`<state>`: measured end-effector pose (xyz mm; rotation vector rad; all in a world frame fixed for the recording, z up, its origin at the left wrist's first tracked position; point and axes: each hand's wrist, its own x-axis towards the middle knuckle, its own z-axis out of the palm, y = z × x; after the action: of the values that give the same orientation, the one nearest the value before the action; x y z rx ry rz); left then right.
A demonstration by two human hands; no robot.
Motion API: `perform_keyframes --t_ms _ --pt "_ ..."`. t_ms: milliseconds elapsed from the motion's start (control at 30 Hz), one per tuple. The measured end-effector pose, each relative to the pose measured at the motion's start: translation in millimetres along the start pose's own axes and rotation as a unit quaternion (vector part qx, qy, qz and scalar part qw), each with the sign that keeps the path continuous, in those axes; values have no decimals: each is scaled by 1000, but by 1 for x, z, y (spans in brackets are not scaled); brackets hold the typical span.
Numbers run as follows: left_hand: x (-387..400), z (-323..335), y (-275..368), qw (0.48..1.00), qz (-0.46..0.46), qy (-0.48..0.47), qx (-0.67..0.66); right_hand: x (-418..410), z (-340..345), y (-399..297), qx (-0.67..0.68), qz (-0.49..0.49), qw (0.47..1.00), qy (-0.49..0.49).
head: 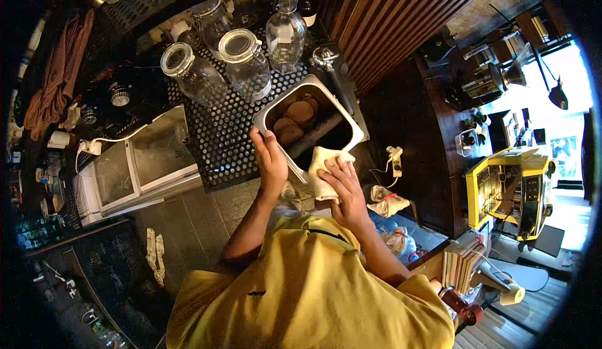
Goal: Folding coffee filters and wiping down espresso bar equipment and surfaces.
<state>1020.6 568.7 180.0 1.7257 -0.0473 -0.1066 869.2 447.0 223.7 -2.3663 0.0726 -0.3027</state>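
A square metal knock box [361, 135] with a dark bar across it holds several brown coffee pucks [300, 111]. My left hand [272, 158] rests against its left rim, the thumb and fingers at the wall. A folded cream cloth [324, 187] lies under the spread fingers of my right hand [345, 189], pressed on the near rim of the box. Just beyond the box, a portafilter [325, 58] lies with its dark handle towards it. Whether the underside of the box rests on anything is hidden.
Clip-top glass jars [247, 67] and a swing-top glass bottle [286, 34] stand behind the box on a perforated black mat [207, 137]. A sliding-lid freezer [141, 161] is at left. A slatted wood panel [400, 15] rises beyond. At right is a yellow machine [510, 191].
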Motion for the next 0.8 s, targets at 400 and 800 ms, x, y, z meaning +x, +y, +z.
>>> perform_keyframes --t_ms 400,800 --pt "-5 -6 -18 996 55 3 -64 -10 16 -49 60 -20 998 18" --pt "-44 -37 -74 953 48 -180 -240 29 -87 -18 718 259 626 159"
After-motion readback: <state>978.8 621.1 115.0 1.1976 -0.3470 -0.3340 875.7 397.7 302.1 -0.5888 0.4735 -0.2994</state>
